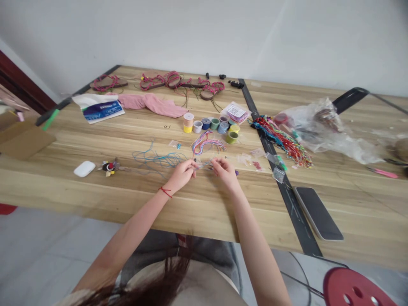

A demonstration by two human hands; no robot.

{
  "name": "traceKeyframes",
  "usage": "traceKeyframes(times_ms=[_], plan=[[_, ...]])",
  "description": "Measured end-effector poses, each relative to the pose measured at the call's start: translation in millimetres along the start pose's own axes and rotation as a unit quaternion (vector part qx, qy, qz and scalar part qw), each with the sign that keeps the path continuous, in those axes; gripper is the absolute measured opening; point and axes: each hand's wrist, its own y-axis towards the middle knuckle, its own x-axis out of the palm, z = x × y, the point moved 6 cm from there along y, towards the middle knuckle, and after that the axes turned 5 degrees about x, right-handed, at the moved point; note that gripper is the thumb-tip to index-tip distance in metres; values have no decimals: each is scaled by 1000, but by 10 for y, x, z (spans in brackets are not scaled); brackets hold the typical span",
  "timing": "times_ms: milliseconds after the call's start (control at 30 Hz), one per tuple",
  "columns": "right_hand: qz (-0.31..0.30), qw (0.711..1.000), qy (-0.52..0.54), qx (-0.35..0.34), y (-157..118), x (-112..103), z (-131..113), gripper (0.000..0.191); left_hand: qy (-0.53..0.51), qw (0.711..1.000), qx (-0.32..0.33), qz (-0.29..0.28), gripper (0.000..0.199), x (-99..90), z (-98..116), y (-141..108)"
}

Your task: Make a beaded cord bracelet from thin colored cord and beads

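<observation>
Both hands are close together over the middle of the wooden table [204, 212]. My left hand [184, 173], with a red string bracelet [165, 192] on the wrist, has its fingers pinched on something too small to make out. A short gap to the right, my right hand [223, 169] also pinches something I cannot make out. Small clear pieces lie between the fingertips. Blue cords [159, 158] spread left of my left hand. Pink, white and purple threads [205, 143] lie just beyond the hands, below several thread spools [205, 123].
A phone [318, 213] lies at the right, past a black strip [291, 208]. Colourful cords [283, 140] and a plastic bag [321, 123] lie back right. Left are a white case [84, 168] and a small figure [110, 167]. Corded sandals [188, 83] and pink cloth [153, 105] lie behind.
</observation>
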Motion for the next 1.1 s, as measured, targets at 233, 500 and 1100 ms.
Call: traceKeyframes(times_ms=[233,500,1100], plan=[[-55,998,-21,-6,-85,148,-47,34,-128,988,-64,-52,13,65,3,8],[-133,990,-38,-29,-95,249,24,29,-45,998,-19,-31,25,35,76,10],[-133,991,-27,-17,-126,261,23,34,-86,996,-9,-25,21,81,-24,25]])
